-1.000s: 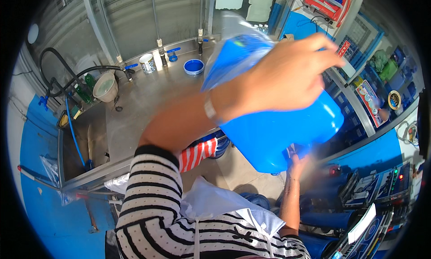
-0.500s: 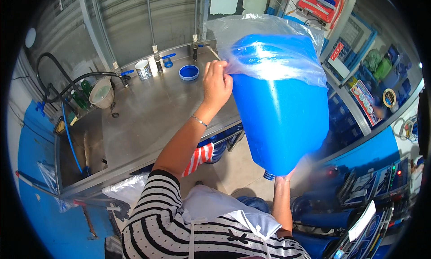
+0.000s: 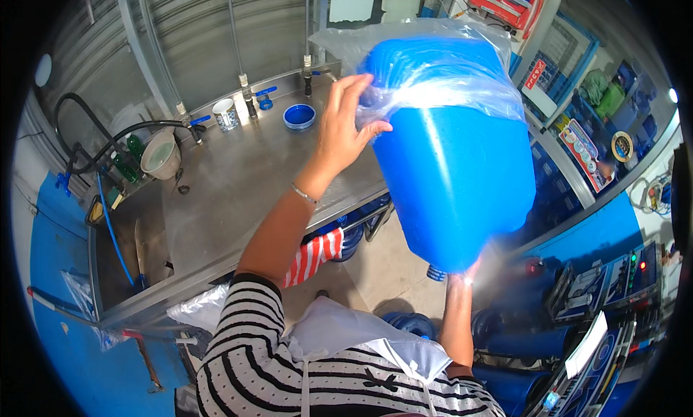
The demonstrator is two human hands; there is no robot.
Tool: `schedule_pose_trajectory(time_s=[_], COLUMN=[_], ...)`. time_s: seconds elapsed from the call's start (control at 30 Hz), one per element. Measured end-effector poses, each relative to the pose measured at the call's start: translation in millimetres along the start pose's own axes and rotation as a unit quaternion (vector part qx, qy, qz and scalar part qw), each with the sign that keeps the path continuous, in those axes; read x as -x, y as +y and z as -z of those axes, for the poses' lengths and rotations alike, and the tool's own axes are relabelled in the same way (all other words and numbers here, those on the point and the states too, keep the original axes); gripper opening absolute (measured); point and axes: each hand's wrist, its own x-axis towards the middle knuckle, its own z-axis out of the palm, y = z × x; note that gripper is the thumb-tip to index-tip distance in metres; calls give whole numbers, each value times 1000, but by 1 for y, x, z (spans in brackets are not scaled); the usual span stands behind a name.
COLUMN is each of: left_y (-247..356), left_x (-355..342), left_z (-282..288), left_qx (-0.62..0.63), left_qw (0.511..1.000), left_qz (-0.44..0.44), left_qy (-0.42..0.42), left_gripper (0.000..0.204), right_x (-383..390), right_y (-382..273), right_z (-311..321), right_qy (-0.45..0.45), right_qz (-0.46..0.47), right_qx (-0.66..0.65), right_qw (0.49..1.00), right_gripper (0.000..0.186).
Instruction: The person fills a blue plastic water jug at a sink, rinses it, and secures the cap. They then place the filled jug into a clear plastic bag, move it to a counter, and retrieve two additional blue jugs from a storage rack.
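I hold a large blue plastic container (image 3: 451, 179) up in front of me, tilted, with its neck downward and a cap or threaded spout at the bottom. A clear plastic bag (image 3: 476, 88) covers its upper end. My left hand (image 3: 350, 121) grips the bag's edge at the container's upper left side, fingers bent around the plastic. My right hand (image 3: 463, 271) is at the bottom of the container, closed on it, its fingers largely hidden behind it.
A steel counter (image 3: 216, 200) carries valves (image 3: 245, 92), a mug (image 3: 225, 115), a blue round dish (image 3: 299, 117), a basin (image 3: 160, 157) and green bottles. Below hangs a red-striped cloth (image 3: 314, 258). Blue water jugs (image 3: 512, 345) and equipment stand low at right, beside glass shelving (image 3: 577, 85).
My left hand has moved back from across the container to its upper left, taking hold of the bag's edge. The bag now lies over the container's top, which leans a little higher and leftward.
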Motion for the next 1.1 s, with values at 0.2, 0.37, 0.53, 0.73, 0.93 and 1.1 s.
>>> schedule_pose_trajectory(time_s=[0.2, 0.37, 0.53, 0.73, 0.93, 1.1], left_y=[-13, -29, -41, -40, -8, 40], left_x=[-9, -35, -51, -32, 6, 43], left_z=[-4, -1, 37, 42, 24, -2], left_qx=[-37, 219, 452, -149, -261, -81], left_qw=[999, 954, 846, 965, 963, 985], left_qz=[-7, 198, 197, 170, 58, 89], left_qy=[25, -48, -202, -135, -15, -125], left_gripper=[15, 10, 35, 69, 91, 74], right_x=[20, 16, 24, 50, 45, 31], right_y=[-1, 16, 18, 2, -1, -1], right_z=[-8, 8, 23, 11, -14, -25], right_qy=[15, 47, -6, -6, -12, -15], right_qz=[-14, 36, 14, 16, -10, 10], right_qx=[-32, -22, -65, -44, -107, -120], right_qw=[999, 998, 998, 999, 994, 993], right_gripper=[47, 44, 44, 48, 34, 15])
